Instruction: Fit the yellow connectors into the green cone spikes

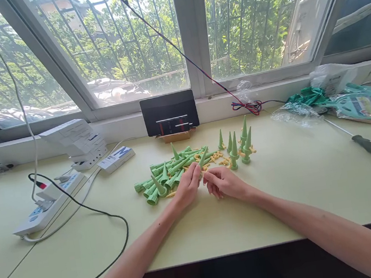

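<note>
My left hand (pixel 188 184) is closed around a green plastic watering spike (pixel 203 156), its pointed tip sticking up past the fingers. Close beside it, my right hand (pixel 225 182) is pinched at the spike's side, with what looks like a small yellow valve piece at the fingertips, mostly hidden. Behind and left of my hands lies a pile of green spike parts (pixel 159 185), some tubes and some cones. Small yellow pieces (pixel 224 162) are scattered among and beside them. To the right, several green spikes (pixel 233 152) stand upright, some with yellow pieces in their sides.
A black tablet (pixel 169 109) leans by the window behind a small box. On the left are a power strip (pixel 50 201), a white box (pixel 116 159) and a black cable (pixel 113 215). A screwdriver (pixel 367 144) and plastic packaging (pixel 357 101) lie on the right of the table (pixel 269 210).
</note>
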Tool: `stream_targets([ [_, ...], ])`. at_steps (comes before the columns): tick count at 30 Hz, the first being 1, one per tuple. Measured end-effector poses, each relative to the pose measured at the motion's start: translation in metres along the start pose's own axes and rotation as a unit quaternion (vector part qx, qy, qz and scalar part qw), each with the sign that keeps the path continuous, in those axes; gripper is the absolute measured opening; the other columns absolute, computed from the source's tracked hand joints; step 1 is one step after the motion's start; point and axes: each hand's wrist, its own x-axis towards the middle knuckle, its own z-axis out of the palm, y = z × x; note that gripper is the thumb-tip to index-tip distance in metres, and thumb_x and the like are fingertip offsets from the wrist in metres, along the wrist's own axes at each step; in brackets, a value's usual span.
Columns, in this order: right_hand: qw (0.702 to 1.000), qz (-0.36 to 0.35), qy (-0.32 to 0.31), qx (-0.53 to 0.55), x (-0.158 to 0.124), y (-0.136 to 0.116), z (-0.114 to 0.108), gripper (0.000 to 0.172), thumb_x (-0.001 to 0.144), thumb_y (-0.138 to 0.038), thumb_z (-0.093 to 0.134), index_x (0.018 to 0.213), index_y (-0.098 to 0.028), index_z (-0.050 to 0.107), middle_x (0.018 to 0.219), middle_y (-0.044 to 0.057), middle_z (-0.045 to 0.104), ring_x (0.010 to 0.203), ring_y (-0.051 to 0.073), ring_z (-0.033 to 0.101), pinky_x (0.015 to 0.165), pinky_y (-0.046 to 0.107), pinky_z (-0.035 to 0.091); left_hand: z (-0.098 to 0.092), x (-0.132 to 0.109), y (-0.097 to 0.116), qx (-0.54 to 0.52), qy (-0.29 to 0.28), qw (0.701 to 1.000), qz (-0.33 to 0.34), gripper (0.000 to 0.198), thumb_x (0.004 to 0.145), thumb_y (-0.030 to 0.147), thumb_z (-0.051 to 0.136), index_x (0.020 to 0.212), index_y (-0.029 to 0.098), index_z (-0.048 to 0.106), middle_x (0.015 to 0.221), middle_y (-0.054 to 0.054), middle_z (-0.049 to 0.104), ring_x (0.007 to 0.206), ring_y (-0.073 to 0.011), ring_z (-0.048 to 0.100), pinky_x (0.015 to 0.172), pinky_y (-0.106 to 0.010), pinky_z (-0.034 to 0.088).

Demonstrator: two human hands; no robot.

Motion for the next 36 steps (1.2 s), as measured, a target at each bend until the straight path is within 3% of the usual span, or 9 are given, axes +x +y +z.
stream_targets([
  [9,1.000,0.014,0.017,0.020,0.000,0.002,0.000,0.045,0.084,-0.061,0.061,0.076,-0.016,0.058,0.060,-0.001,0.061,0.041,0.009,0.052,0.038,0.021,0.040,0.001,0.001,0.001,0.004,-0.001,1.000,0.002,0.039,0.100,0.050,0.035,0.076,0.020,0.041,0.062,0.005,0.037,0.054,-0.0106,0.036,0.054,-0.025,0.034],
  [14,0.993,-0.036,0.087,-0.073,-0.002,0.004,0.000,0.040,0.084,-0.058,0.063,0.081,-0.019,0.058,0.064,-0.001,0.061,0.044,0.011,0.050,0.045,0.026,0.042,0.001,0.001,0.001,0.008,-0.005,1.000,0.004,0.037,0.100,0.048,0.037,0.074,0.020,0.039,0.062,0.005,0.036,0.056,-0.0110,0.036,0.055,-0.025,0.035],
  [20,0.949,-0.134,0.146,-0.247,-0.001,0.010,-0.003,0.030,0.088,-0.048,0.063,0.077,-0.022,0.054,0.059,-0.002,0.052,0.053,0.014,0.042,0.054,0.028,0.037,0.001,0.002,0.000,0.021,-0.012,1.000,0.005,0.037,0.100,0.047,0.036,0.075,0.020,0.040,0.064,0.004,0.036,0.058,-0.0120,0.037,0.059,-0.026,0.036],
  [28,0.917,-0.166,0.120,-0.342,-0.001,0.011,-0.007,0.033,0.095,-0.043,0.054,0.072,-0.023,0.044,0.061,-0.002,0.047,0.054,0.014,0.039,0.057,0.027,0.033,0.000,0.002,0.002,0.036,-0.013,0.999,0.015,0.036,0.100,0.045,0.035,0.074,0.020,0.040,0.067,0.003,0.038,0.063,-0.0128,0.038,0.063,-0.027,0.036],
  [36,0.833,-0.205,0.101,-0.504,-0.003,0.006,-0.008,0.039,0.104,-0.044,0.035,0.075,-0.020,0.046,0.062,0.002,0.053,0.052,0.014,0.041,0.052,0.028,0.025,0.001,0.002,-0.001,0.059,-0.007,0.998,0.016,0.037,0.100,0.045,0.032,0.073,0.020,0.038,0.067,0.003,0.039,0.064,-0.0140,0.039,0.064,-0.027,0.037],
])
